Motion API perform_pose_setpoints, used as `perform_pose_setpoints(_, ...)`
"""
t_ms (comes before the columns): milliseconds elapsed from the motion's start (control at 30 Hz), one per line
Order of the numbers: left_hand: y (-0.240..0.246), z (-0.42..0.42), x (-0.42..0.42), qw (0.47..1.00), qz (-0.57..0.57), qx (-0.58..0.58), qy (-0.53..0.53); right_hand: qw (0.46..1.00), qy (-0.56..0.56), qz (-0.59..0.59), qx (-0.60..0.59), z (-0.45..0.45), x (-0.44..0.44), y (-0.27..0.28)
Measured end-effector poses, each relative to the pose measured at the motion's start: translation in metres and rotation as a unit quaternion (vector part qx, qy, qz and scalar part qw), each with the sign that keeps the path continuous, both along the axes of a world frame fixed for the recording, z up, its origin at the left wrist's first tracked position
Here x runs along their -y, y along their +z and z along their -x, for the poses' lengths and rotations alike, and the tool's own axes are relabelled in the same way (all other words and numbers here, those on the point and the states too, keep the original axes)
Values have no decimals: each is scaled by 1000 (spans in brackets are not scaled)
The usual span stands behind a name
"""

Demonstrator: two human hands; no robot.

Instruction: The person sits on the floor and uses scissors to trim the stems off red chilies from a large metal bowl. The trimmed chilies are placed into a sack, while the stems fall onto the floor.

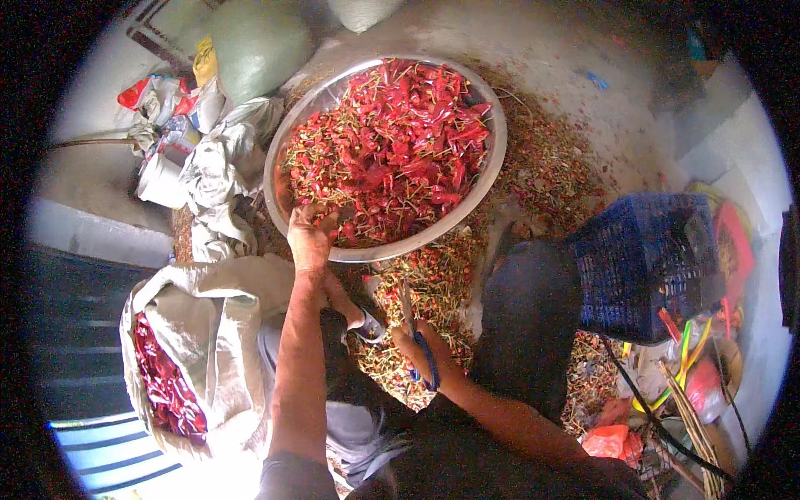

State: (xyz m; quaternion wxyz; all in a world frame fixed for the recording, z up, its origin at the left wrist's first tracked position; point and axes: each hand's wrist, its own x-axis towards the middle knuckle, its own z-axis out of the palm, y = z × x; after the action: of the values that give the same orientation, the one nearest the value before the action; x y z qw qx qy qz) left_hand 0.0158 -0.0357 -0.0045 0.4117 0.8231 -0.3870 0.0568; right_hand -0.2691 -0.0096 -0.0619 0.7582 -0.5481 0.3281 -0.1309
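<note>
A wide metal basin (pixel 437 240) is heaped with dried red chili peppers (pixel 400 144) that have pale stems. My left hand (pixel 312 234) is at the basin's near left rim, with its fingers among the peppers; whether it grips one cannot be told. In my right hand (pixel 422 353) is a pair of scissors (pixel 428 362) with blue handles, its blades pointing up towards the basin's near edge. Cut stems and red bits (pixel 437 294) cover the ground beneath. At the left, an open white woven sack (pixel 215 356) holds more red peppers.
A blue plastic crate (pixel 644 262) stands at the right. Sticks (pixel 694 431) and a red plastic bag (pixel 612 442) lie below it. A white bucket (pixel 161 180) and crumpled sacks (pixel 215 169) are at the upper left, near a large full sack (pixel 259 50).
</note>
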Motion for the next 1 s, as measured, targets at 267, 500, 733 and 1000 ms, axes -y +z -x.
perform_pose_setpoints(267, -14, 67, -58, 877, 169, -449, -22, 987, 25, 147, -55, -3, -1, 7)
perform_pose_setpoints(500, -9, 113, -86, 861, 140, -489, -9, 950, 32, 298, -92, 8, 9, 26)
perform_pose_setpoints(733, -14, 120, -101, 862, 84, -498, -43, 888, -2, 453, -79, 9, 12, 34)
perform_pose_setpoints(1000, -13, 129, -112, 871, -3, -480, -101, 857, 59, 500, -112, 10, 18, 46)
